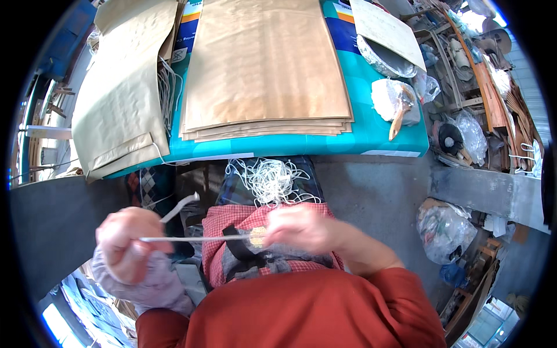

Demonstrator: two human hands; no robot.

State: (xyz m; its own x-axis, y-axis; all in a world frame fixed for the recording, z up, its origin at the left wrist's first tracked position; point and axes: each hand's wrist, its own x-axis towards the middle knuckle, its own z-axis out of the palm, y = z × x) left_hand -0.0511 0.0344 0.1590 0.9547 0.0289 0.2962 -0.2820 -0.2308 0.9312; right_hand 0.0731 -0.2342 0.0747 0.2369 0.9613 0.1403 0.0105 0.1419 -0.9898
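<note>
My left hand [132, 240], somewhat blurred, is closed around a white cord [194, 239]. A short free end of cord sticks up beyond its fingers. The cord runs taut and nearly level across my lap to my right hand [299, 228], whose fingers are pinched together on it. Just beyond the hands, a tangled heap of white cords [272, 181] lies on my lap, close to the table edge. A stack of flat brown paper bags [264, 64] lies on the table. To its left rests a paper bag pile [119, 87] with white cords along its side.
The table has a teal cover [362, 130]. On its right lie a wooden-handled brush [398, 119] on a plastic-wrapped bundle, a plastic-lined bowl [386, 58] and a pale board [387, 32]. A clear plastic sack [445, 231] stands on the floor at right.
</note>
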